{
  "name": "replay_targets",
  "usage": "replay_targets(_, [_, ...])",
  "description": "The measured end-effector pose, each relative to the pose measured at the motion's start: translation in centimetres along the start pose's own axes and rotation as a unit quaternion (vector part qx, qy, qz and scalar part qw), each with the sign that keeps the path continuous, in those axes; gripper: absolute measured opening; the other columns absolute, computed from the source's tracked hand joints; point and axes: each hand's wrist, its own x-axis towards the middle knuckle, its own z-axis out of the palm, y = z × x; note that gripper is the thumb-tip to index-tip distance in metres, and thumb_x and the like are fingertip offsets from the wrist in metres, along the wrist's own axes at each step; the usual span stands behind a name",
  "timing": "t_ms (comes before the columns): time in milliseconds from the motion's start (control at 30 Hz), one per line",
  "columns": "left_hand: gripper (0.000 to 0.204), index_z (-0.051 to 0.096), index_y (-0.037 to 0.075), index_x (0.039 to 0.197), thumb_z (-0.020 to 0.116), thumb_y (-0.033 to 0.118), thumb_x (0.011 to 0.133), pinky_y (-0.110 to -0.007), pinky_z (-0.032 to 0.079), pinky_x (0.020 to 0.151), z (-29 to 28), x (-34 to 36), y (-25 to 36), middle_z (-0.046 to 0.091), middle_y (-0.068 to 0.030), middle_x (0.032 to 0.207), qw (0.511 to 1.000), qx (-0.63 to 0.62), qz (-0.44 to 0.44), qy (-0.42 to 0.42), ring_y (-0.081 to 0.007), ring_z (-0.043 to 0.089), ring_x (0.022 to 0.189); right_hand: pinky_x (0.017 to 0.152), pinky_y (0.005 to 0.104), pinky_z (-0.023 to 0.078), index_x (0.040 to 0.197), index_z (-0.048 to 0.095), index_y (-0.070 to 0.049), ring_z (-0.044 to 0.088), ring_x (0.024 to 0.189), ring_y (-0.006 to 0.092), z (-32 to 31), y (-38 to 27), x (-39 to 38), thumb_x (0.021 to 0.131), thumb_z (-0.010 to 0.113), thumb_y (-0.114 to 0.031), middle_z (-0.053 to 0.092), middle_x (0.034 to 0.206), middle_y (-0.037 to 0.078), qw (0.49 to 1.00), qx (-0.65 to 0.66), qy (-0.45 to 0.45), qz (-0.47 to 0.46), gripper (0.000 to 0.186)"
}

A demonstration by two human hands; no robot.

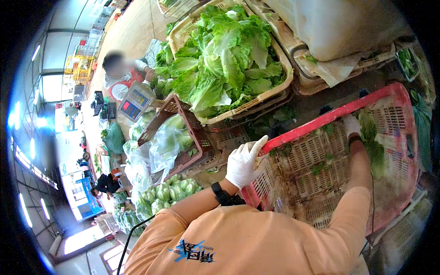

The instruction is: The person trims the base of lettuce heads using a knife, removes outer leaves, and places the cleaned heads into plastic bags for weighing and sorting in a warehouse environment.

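Note:
My left hand (245, 162), in a white glove with a black wristband, grips the near corner rim of a tilted red plastic crate (398, 114). My right hand (352, 126), also gloved in white, reaches deep inside the crate and touches a green lettuce leaf (372, 144) lying against the crate's bottom. A few leaf scraps stick to the crate's lattice. Both orange sleeves come in from the lower edge.
A beige crate (275, 91) heaped with lettuce stands behind. A smaller reddish crate (192, 123) holds bagged lettuce, with wrapped heads (165, 192) piled below. A person sits by a scale (136, 101) at the left. White sacks (339, 27) lie on stacked crates at the right.

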Motion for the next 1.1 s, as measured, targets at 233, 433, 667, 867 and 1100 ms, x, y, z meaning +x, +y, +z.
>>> replay_targets(233, [0.06,0.044,0.016,0.128,0.065,0.022,0.072,-0.038,0.048,0.066,-1.2,0.0,-0.7,0.058,-0.0079,0.089,1.0,-0.009,0.017,-0.005,-0.0263,0.058,0.078,0.093,0.0422,0.041,0.125,0.048,-0.009,0.043,0.115,0.0316,1.2,-0.2,-9.9,0.086,0.056,-0.018,0.043,0.128,0.013,0.982,-0.145,-0.098,-0.074,0.04])
replay_targets(433, [0.066,0.037,0.014,0.133,0.063,0.023,0.073,-0.04,0.045,0.075,-1.0,-1.6,-0.6,0.055,-0.0103,0.103,0.998,-0.052,0.042,-0.005,-0.0278,0.055,0.09,0.105,0.0379,0.033,0.131,0.043,-0.011,0.032,0.128,0.0281,-3.6,2.2,-22.7,0.087,0.057,-0.015,0.038,0.137,0.009,1.0,-0.005,-0.003,-0.001,0.047])
replay_targets(667, [0.094,0.022,0.01,0.142,0.074,0.036,0.067,-0.045,0.024,0.106,-3.8,-2.1,-2.2,0.023,-0.0226,0.143,0.966,-0.217,0.14,0.015,-0.0399,0.023,0.131,0.065,0.0242,0.041,0.092,0.063,-0.003,0.051,0.071,0.0091,-15.6,-4.4,-36.2,0.085,0.059,-0.005,0.059,0.081,0.001,0.701,0.681,0.21,0.029,0.009])
replay_targets(867, [0.125,0.009,0.014,0.144,0.081,0.046,0.047,-0.059,0.017,0.103,-14.8,-6.0,-0.8,0.03,-0.02,0.141,0.936,-0.246,0.243,-0.06,-0.0387,0.029,0.13,0.083,0.0269,0.044,0.097,0.063,-0.002,0.058,0.087,0.0134,-30.5,-22.7,-46.6,0.087,0.058,-0.008,0.064,0.097,0.007,0.726,0.627,0.195,-0.204,0.013])
replay_targets(1100, [0.077,0.034,0.005,0.131,0.075,0.015,0.066,-0.033,0.041,0.095,-17.5,-8.2,-12.8,0.052,-0.0073,0.116,0.529,-0.82,0.075,-0.203,-0.0192,0.051,0.107,0.061,0.0234,0.042,0.09,0.051,-0.002,0.049,0.065,0.0076,-30.4,-33.2,-42.7,0.09,0.057,-0.029,0.055,0.076,0.002,0.621,0.682,0.164,-0.351,0.027])
